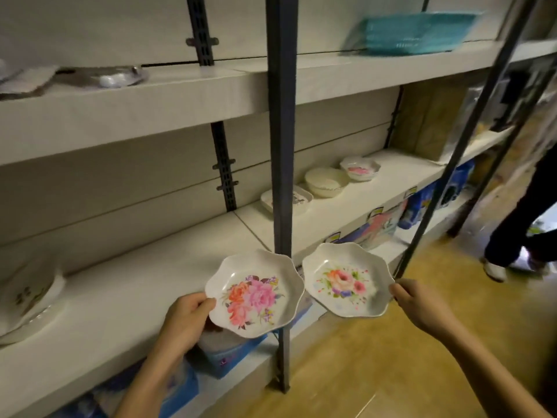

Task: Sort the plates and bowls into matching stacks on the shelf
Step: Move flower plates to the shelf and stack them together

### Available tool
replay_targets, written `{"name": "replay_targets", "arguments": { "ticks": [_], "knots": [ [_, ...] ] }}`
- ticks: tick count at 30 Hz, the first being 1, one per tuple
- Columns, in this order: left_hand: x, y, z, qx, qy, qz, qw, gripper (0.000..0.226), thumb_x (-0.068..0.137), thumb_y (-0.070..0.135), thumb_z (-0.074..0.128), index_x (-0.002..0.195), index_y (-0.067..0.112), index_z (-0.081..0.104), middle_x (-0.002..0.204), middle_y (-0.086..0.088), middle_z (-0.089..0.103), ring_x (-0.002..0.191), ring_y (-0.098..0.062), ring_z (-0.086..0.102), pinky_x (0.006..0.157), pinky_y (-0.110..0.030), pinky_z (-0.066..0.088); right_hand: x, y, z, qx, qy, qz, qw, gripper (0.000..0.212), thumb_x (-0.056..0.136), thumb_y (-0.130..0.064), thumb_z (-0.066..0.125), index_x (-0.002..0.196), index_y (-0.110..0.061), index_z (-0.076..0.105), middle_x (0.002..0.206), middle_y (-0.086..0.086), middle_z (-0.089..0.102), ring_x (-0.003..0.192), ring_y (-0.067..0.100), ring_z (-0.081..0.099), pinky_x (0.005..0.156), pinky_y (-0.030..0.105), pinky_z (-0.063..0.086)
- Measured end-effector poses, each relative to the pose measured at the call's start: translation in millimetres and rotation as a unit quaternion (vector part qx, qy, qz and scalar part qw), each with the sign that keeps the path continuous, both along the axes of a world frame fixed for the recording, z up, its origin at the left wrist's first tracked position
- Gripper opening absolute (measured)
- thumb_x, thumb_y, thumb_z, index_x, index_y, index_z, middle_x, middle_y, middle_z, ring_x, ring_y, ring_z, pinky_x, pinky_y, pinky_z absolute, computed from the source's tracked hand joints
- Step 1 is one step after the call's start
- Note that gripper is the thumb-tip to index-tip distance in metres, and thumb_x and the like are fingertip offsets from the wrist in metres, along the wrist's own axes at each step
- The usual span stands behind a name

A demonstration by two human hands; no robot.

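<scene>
My left hand [184, 321] grips the left rim of a white scalloped plate with large pink and orange flowers [254, 294]. My right hand [419, 306] holds the right rim of a second scalloped plate with a smaller pink rose print [346, 279]. Both plates hang side by side in front of the white middle shelf [135, 285]. On that shelf to the right sit a rectangular white dish [297, 199], a plain white bowl [327, 182] and a floral scalloped bowl [360, 168]. At the far left stands a stack of white dishes with a leaf print [27, 300].
A dark metal upright [281, 146] runs down between me and the shelf, and a slanted pole [464, 137] stands at the right. A teal basket [413, 33] rests on the upper shelf. Blue packages [422, 203] fill the lower shelf. A person's legs [521, 233] stand at the right.
</scene>
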State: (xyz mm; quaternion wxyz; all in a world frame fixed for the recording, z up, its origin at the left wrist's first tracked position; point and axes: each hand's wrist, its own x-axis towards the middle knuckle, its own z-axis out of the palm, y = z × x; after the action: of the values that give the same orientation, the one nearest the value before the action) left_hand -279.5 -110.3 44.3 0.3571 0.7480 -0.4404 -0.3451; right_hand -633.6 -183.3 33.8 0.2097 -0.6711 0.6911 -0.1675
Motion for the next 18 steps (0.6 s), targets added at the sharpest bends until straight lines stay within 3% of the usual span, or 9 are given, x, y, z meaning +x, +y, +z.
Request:
{"name": "replay_targets", "arguments": {
  "ticks": [2,4,7,10,18],
  "knots": [
    [-30.1,-15.0,1.1,0.004,0.009,-0.019,1.0,0.024,0.089,0.007,0.052,0.071,0.006,0.067,0.066,-0.006,0.064,0.061,-0.018,0.055,0.055,-0.029,0.043,-28.6,-0.7,0.8,-0.006,0.004,-0.024,1.0,0.034,0.094,-0.019,0.044,0.081,0.007,0.063,0.079,0.023,0.066,0.076,0.036,0.06,0.06,0.035,0.036],
    [-56.9,-31.7,3.8,0.002,0.01,-0.045,0.999,0.023,0.09,0.008,0.051,0.074,0.006,0.068,0.07,-0.006,0.065,0.065,-0.017,0.057,0.058,-0.025,0.043,-56.6,-2.7,2.0,-0.007,0.009,-0.046,0.999,0.035,0.095,-0.018,0.044,0.079,0.006,0.063,0.076,0.022,0.066,0.073,0.035,0.059,0.059,0.035,0.035],
    [-90.6,-56.2,10.6,-0.01,0.003,-0.077,0.997,0.022,0.09,0.01,0.051,0.078,0.006,0.069,0.075,-0.008,0.068,0.071,-0.021,0.062,0.065,-0.029,0.047,-92.7,-9.5,3.0,-0.007,0.017,-0.079,0.997,0.036,0.095,-0.019,0.044,0.076,0.005,0.062,0.074,0.021,0.066,0.069,0.034,0.057,0.055,0.034,0.031],
    [-120.5,-83.3,13.4,-0.014,0.002,-0.101,0.995,0.023,0.091,0.01,0.051,0.075,0.002,0.066,0.074,-0.009,0.066,0.068,-0.019,0.06,0.06,-0.024,0.043,-121.2,-22.5,2.3,-0.012,0.026,-0.104,0.994,0.037,0.095,-0.02,0.044,0.074,0.004,0.063,0.069,0.017,0.063,0.06,0.026,0.051,0.051,0.032,0.029],
    [-169.4,-167.3,6.5,-0.026,-0.049,-0.1,0.993,0.032,0.09,0.016,0.051,0.075,-0.011,0.058,0.067,-0.021,0.06,0.065,-0.032,0.056,0.06,-0.034,0.04,-166.4,-94.2,-3.9,-0.005,0.004,-0.121,0.993,0.04,0.096,-0.021,0.043,0.068,0.001,0.06,0.065,0.017,0.059,0.055,0.024,0.048,0.052,0.032,0.03]
  ]
}}
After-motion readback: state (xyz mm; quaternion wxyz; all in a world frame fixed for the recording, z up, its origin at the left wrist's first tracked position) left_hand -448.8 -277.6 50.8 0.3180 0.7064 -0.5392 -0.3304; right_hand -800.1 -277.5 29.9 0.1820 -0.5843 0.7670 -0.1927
